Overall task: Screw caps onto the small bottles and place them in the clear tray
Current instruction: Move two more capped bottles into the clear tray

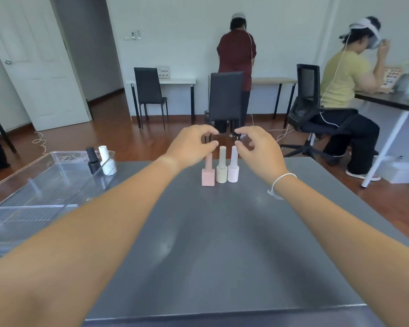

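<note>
The walls (180,31) are white and the floor (118,135) is red-brown wood. A white door (33,67) stands far left; black chairs (149,90) wait at far desks (175,81).

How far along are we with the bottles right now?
Done: a black bottle and a white bottle stand capped in the clear tray. In hand: nothing; the left hand and right hand hover over the row. Left: the pink bottle, cream bottle and pale bottle stand on the table.

We see a grey table (222,244), two black chairs (149,90) by a white desk (175,80), an open white door (33,62), one person standing (236,50), another seated (345,79)
</note>
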{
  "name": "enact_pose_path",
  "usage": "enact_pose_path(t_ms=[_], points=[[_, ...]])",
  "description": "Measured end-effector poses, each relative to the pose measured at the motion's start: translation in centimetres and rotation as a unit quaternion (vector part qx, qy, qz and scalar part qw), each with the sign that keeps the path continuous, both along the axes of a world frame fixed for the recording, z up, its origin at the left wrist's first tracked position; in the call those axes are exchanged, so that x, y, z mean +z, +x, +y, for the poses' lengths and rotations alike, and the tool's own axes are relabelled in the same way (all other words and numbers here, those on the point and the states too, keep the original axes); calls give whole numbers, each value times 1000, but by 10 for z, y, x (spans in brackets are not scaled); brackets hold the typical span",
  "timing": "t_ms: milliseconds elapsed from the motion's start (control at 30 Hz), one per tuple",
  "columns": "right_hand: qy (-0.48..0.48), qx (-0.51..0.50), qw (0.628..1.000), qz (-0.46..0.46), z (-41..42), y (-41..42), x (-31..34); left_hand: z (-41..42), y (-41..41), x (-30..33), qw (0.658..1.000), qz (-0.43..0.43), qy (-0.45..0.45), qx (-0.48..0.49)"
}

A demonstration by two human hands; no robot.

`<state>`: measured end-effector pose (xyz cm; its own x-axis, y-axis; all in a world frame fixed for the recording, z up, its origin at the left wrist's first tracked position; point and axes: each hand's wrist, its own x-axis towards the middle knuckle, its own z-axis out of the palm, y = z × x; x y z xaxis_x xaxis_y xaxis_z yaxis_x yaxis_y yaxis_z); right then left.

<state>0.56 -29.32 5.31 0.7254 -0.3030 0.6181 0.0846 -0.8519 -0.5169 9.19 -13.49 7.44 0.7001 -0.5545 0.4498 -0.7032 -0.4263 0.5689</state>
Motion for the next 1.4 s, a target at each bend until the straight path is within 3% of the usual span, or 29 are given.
enact_pose_path(t_ms=[133, 400, 800, 1033, 1233, 1400], points=[[19, 8, 999, 35, -13, -2, -21, -17, -5, -5, 998, -1, 58, 11], [53, 34, 997, 39, -10, 10, -37, -32, -9, -11, 997, 33, 63, 20], [127, -10, 992, 26, -9, 19, -32, -38, -6, -14, 998, 48, -8, 31], [123, -11, 992, -18, -8, 9, 3, -28, -6, 22, 993, 45, -106, 27], [113, 32, 989, -91, 27, 14, 57, 15, -2, 61, 979, 37, -198, 37], [121, 101, 982, -102, 90, 38, 83, 83, 12, 79, 972, 23, -222, 75]])
